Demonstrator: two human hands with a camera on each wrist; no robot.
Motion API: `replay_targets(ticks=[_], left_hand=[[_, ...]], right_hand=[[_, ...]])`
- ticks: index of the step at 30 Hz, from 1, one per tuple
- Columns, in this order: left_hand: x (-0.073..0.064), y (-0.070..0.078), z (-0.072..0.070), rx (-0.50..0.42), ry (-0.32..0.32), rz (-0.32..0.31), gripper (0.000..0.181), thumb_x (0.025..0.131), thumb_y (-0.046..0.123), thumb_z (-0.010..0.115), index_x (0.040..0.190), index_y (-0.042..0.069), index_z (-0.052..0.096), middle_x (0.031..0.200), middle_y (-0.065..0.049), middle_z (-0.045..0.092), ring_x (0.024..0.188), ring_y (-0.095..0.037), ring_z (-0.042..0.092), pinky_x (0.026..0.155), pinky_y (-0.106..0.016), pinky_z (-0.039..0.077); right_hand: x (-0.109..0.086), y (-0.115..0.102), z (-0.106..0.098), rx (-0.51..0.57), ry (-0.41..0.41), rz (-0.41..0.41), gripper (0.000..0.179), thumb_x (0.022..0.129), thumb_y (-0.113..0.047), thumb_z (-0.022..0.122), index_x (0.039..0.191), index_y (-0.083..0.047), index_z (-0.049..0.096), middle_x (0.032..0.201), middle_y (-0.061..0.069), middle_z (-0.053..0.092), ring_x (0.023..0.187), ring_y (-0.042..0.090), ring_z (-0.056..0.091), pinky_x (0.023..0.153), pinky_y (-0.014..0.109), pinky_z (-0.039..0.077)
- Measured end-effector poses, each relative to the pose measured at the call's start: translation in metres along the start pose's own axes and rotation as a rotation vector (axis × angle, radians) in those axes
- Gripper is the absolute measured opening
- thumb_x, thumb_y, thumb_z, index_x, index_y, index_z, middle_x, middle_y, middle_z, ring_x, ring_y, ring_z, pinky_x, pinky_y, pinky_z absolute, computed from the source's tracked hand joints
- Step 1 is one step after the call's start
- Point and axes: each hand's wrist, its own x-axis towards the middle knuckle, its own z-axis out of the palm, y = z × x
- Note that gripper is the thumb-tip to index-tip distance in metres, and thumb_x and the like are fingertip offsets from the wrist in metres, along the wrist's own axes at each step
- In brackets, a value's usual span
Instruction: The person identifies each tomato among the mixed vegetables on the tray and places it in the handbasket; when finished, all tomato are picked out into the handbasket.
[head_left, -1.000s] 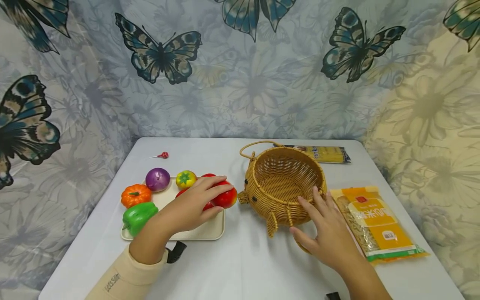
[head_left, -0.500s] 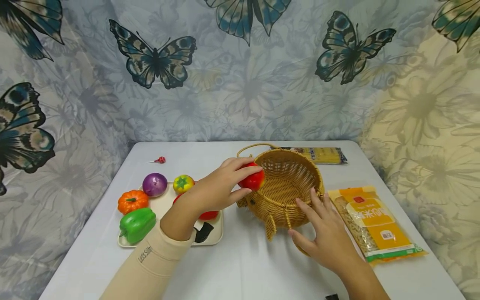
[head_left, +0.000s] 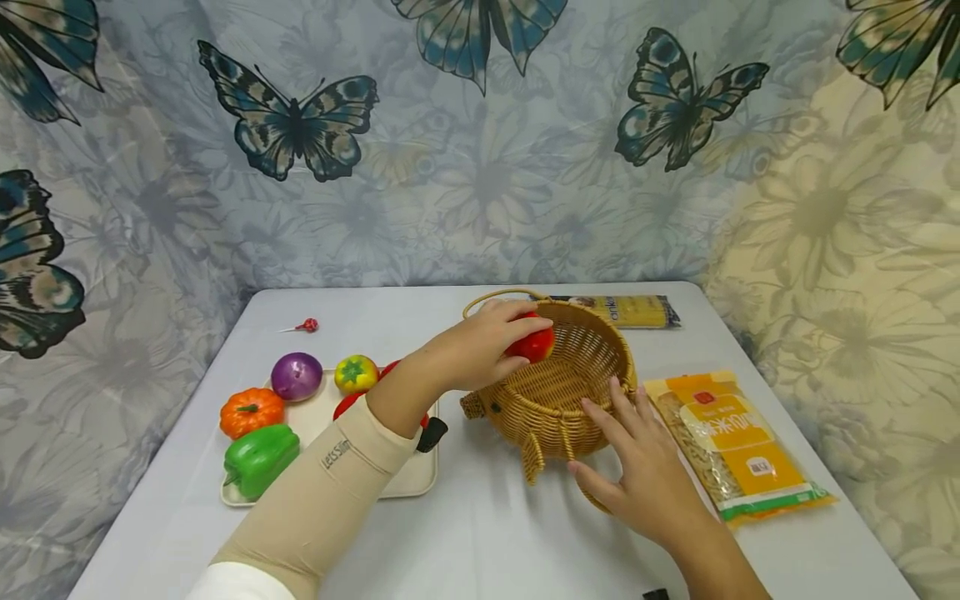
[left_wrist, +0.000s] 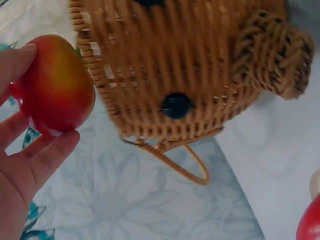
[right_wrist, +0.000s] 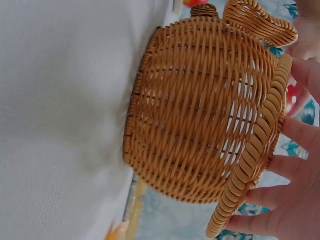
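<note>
My left hand (head_left: 480, 346) grips a red-and-yellow apple (head_left: 534, 340) above the left side of a wicker basket (head_left: 517, 421). In the left wrist view, thumb and fingers hold the apple (left_wrist: 57, 85) beside the basket's rim, near its dark button eye (left_wrist: 176, 105). On the basket's near right side, my right hand (head_left: 645, 467) spreads its fingers, their tips resting at the rim. The right wrist view has these fingers (right_wrist: 270, 200) extended behind the thick wrapped handle (right_wrist: 250, 155). No food shows on the basket's visible woven bottom (head_left: 551, 383).
Left of the basket, a cream tray (head_left: 420, 482) bears a green bell pepper (head_left: 262, 458), an orange pumpkin (head_left: 251, 412), a purple round vegetable (head_left: 296, 377), a yellow-green one (head_left: 356, 374) and partly hidden red pieces. A lollipop (head_left: 307, 325), grain bag (head_left: 738, 442) and yellow packet (head_left: 637, 312) lie around.
My left hand has lifted the apple off the tray and carried it rightward over the basket. The right hand has stayed at the basket's rim. The head view has shifted slightly.
</note>
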Motion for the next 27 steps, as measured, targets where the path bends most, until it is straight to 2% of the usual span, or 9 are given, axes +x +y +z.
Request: replay_targets(ticks=[5,9,17,27], left_hand=[[0.014,-0.007,0.013,0.014,-0.125,-0.025,0.056,0.101,0.030,0.065,0.154,0.026,0.046,0.161,-0.006,0.039,0.144,-0.030,0.039,0.106,-0.044,0.052],[0.019,-0.009,0.022,0.035,-0.180,-0.045,0.057,0.102,0.033,0.063,0.155,0.028,0.044,0.161,-0.006,0.038,0.144,-0.032,0.039,0.106,-0.045,0.051],[0.022,-0.006,0.028,0.065,-0.208,-0.070,0.058,0.102,0.033,0.063,0.156,0.033,0.042,0.161,-0.002,0.037,0.144,-0.031,0.038,0.107,-0.046,0.050],[0.022,-0.004,0.029,0.060,-0.210,-0.086,0.061,0.103,0.032,0.062,0.159,0.030,0.038,0.164,-0.006,0.034,0.149,-0.034,0.034,0.114,-0.048,0.044]], right_hand=[[0.000,0.000,0.001,0.008,0.018,-0.006,0.076,0.085,-0.048,0.080,0.151,-0.021,0.053,0.165,0.020,0.029,0.151,0.055,0.019,0.105,0.081,0.030],[-0.001,0.001,0.001,0.013,0.015,0.004,0.076,0.084,-0.049,0.080,0.151,-0.023,0.053,0.165,0.021,0.030,0.152,0.054,0.018,0.105,0.081,0.029],[-0.001,0.001,0.002,0.002,0.043,-0.012,0.076,0.083,-0.047,0.082,0.150,-0.024,0.053,0.165,0.020,0.031,0.150,0.055,0.020,0.103,0.082,0.031],[-0.001,-0.001,0.000,0.008,0.015,0.026,0.075,0.084,-0.049,0.081,0.150,-0.026,0.053,0.166,0.018,0.031,0.152,0.053,0.019,0.104,0.082,0.029]])
